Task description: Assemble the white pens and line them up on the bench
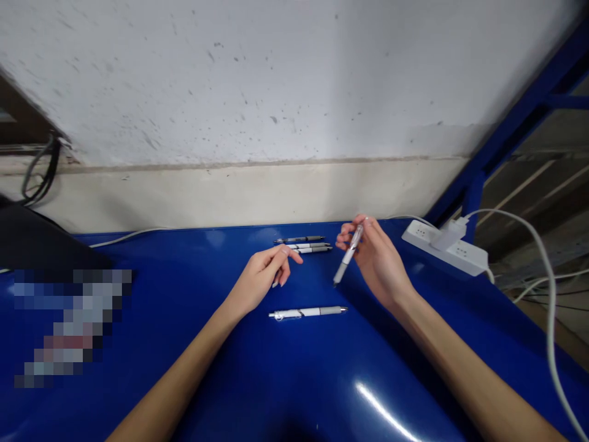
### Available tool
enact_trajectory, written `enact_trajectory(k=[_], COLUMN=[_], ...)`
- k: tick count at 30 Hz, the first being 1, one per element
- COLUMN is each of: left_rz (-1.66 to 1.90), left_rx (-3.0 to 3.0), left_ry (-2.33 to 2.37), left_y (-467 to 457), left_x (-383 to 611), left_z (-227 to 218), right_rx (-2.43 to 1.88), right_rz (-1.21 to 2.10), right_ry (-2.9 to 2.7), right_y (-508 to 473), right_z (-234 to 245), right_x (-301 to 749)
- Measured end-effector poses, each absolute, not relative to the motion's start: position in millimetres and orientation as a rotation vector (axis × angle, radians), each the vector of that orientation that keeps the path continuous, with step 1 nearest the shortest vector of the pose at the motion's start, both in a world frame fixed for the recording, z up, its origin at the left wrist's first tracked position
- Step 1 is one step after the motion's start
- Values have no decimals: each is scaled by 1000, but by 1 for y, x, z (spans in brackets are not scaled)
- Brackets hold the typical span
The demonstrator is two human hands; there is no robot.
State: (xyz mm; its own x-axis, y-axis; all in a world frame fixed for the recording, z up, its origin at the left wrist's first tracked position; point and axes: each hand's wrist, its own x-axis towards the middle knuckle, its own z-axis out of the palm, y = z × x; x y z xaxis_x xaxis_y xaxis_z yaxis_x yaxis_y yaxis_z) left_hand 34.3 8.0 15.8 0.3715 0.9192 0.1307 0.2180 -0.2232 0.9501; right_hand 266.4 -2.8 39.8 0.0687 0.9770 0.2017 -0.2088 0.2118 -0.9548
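My right hand (pixel 380 261) is closed around the upper end of a white pen (pixel 350 253) with a grey grip, held above the table. Its tip points down and to the left. My left hand (pixel 262 276) hovers with the index finger stretched out and the other fingers loosely bent; I see nothing held in it. Just beyond those fingers lie a dark pen (pixel 299 239) and white pens (pixel 313 248) with grey grips, side by side and partly hidden by the hand. Nearer to me, another white pen (pixel 308 313) lies crosswise, grip end to the right.
The blue table (pixel 257 380) meets a stained wall (pixel 239 110). A white power strip (pixel 444 245) with a plugged-in adapter and cable stands at the right, beside a blue metal frame (pixel 506 135). At the left are a black object (pixel 41 242) and a pixelated patch.
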Motion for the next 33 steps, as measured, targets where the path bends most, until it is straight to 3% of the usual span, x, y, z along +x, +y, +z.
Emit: enact_trajectory(k=[10, 22, 33], left_rz=[934, 778, 704], left_rx=[1821, 2004, 2082], left_ry=[1200, 1262, 1296], left_y=[7, 3, 2], left_x=[27, 29, 29], left_z=[18, 19, 16], right_rx=[-855, -426, -429], right_rz=[1222, 1518, 1506], right_ry=[-1112, -679, -655], right_y=[-7, -8, -7], right_z=[57, 60, 58], right_x=[277, 281, 282])
